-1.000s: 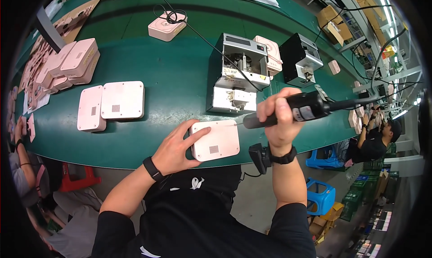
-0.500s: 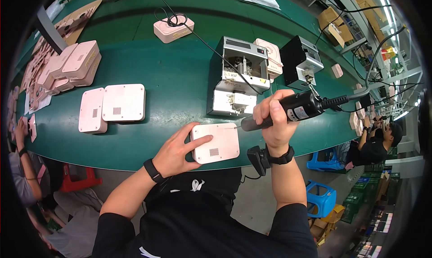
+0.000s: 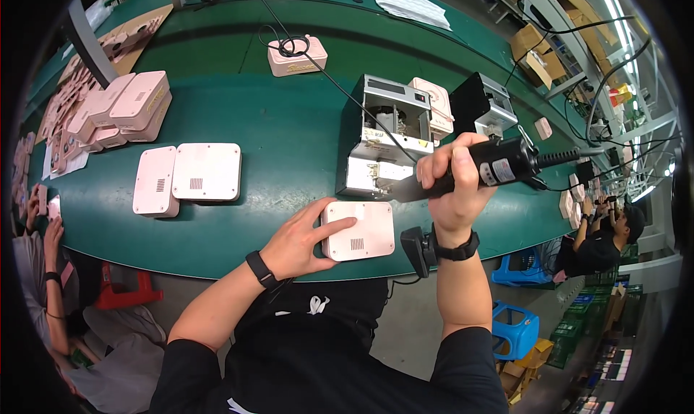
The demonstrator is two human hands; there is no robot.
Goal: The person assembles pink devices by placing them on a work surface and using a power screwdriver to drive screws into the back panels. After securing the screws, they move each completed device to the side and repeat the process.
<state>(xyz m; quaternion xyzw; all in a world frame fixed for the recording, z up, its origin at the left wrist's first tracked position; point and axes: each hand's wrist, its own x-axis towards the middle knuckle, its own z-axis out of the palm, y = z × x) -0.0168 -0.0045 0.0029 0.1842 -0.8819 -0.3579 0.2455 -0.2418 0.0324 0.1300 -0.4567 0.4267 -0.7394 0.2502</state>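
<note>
Green bench (image 3: pixel 289 154) supports pink case (image 3: pixel 374 230) in left grip (image 3: pixel 293 244); right grip (image 3: pixel 458 183) clasps power screwdriver (image 3: pixel 502 161); rightward, probably crates (image 3: pixel 570 326).

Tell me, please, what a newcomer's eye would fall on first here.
Most likely the black tool gripped in the right hand, right of centre. Next, perhaps, the pink box that the left hand holds near the front edge of the green bench. Beyond that box stands a silver-and-black machine.
</note>
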